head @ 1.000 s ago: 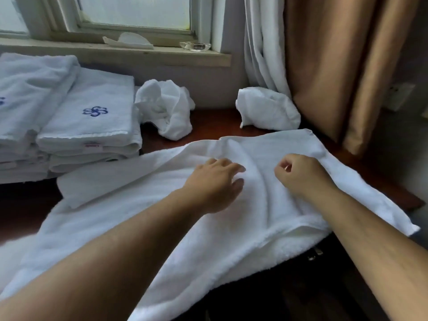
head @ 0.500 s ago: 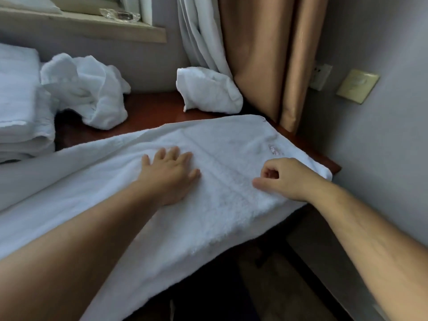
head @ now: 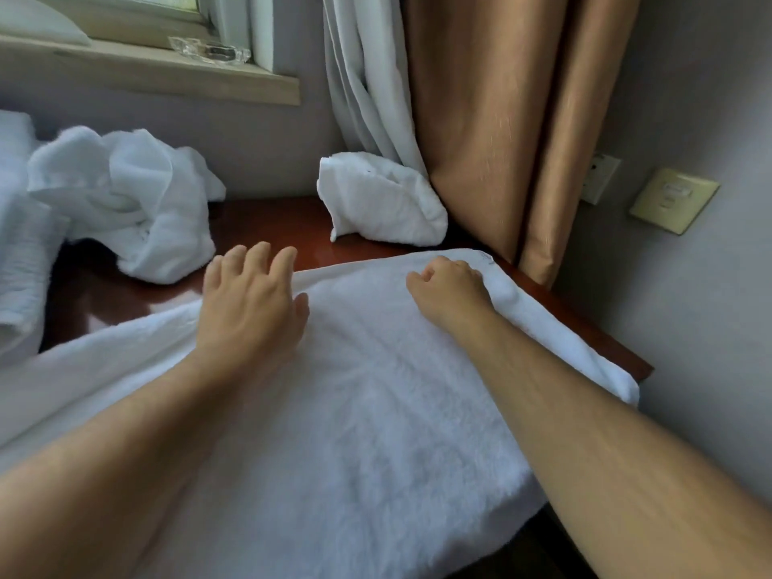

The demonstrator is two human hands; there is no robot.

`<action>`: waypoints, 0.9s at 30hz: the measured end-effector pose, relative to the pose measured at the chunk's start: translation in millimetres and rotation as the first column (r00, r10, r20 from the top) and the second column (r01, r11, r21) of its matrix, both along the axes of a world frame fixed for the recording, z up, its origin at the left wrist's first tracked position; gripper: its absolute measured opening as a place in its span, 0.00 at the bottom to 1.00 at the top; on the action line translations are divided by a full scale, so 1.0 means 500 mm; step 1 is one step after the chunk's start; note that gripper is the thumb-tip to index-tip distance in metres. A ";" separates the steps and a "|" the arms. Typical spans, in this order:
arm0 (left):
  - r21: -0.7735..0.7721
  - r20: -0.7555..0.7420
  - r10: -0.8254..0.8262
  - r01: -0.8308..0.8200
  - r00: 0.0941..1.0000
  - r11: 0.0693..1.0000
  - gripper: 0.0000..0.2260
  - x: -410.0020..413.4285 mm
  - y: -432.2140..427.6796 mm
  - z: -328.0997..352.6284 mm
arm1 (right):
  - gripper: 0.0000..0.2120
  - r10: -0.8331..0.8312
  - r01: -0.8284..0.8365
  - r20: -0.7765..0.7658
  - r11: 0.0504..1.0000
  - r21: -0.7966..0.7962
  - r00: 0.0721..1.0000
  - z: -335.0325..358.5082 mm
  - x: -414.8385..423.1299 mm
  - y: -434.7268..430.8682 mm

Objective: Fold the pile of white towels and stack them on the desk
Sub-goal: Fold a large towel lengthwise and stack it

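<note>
A large white towel (head: 367,394) lies spread over the dark red wooden desk (head: 275,227) and hangs over its near edge. My left hand (head: 250,298) rests at the towel's far edge with fingers straight, its fingertips reaching past the edge over the bare desk. My right hand (head: 449,288) lies on the towel near its far right corner with fingers curled; whether it pinches cloth is hidden. A crumpled white towel (head: 138,202) sits at the back left, a smaller one (head: 380,202) at the back right. Folded towels (head: 21,244) show at the left edge.
White and tan curtains (head: 480,119) hang behind the desk's right corner. A windowsill (head: 158,73) with a glass ashtray (head: 209,50) runs along the back. A grey wall with a switch plate (head: 672,200) closes the right side.
Both hands slid away from me across the towel to its far edge. The towel now lies flatter. My view turned right, so the folded stack has nearly left the frame.
</note>
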State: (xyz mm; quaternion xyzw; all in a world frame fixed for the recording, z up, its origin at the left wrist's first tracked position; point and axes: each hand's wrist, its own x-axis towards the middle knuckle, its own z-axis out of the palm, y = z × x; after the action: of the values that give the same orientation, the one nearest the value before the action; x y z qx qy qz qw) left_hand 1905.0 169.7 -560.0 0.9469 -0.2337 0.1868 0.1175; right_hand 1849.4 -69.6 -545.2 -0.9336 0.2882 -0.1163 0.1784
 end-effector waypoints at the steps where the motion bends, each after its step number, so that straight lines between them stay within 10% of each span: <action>1: 0.004 -0.023 0.043 -0.042 0.999 0.999 0.27 0.012 0.005 -0.008 | 0.22 -0.046 0.043 -0.082 0.998 -0.042 0.996 -0.013 0.014 -0.004; 12: -0.208 -0.057 -0.110 0.096 0.992 0.973 0.12 0.043 0.027 -0.015 | 0.39 -0.201 0.212 -0.183 0.977 0.039 0.962 0.029 0.214 -0.008; 19: -0.288 0.016 -0.178 0.176 0.984 0.941 0.03 0.034 0.032 -0.006 | 0.11 -0.113 0.219 -0.429 0.953 0.208 0.896 0.076 0.252 -0.043; 27: -0.110 -0.024 -0.194 0.190 0.981 0.976 0.16 -0.013 0.005 0.030 | 0.12 -0.313 0.156 0.123 0.732 0.664 0.942 0.083 0.110 -0.075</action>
State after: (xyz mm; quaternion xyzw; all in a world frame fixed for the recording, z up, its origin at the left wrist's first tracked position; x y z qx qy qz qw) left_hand 1898.3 172.3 -544.8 0.9153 -0.3115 0.1708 0.1898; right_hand 1904.3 -106.9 -503.7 -0.7511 0.4041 -0.1374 0.5037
